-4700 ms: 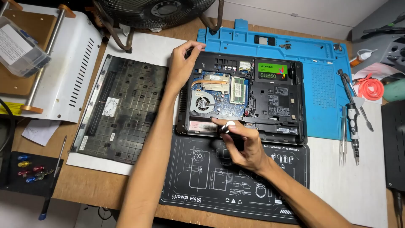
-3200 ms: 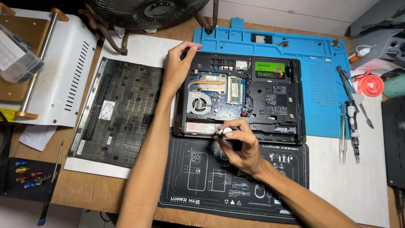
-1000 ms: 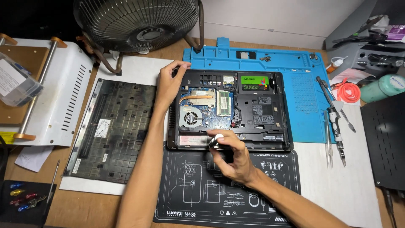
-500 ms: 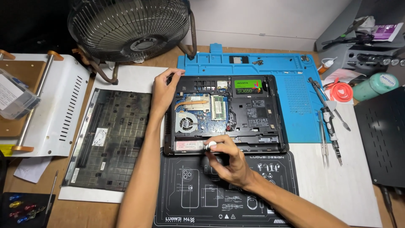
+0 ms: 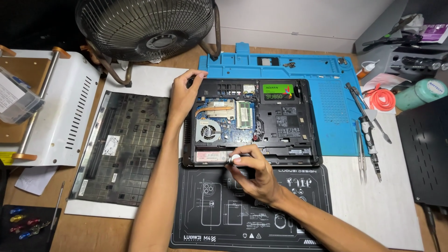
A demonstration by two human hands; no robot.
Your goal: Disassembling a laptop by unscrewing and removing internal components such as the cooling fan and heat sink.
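I'm looking down on a wooden workbench [image 5: 93, 233] that fills most of the frame. A pale wall [image 5: 303, 18] runs along the top centre and right. The upper left corner is dark; light falls evenly across the bench.
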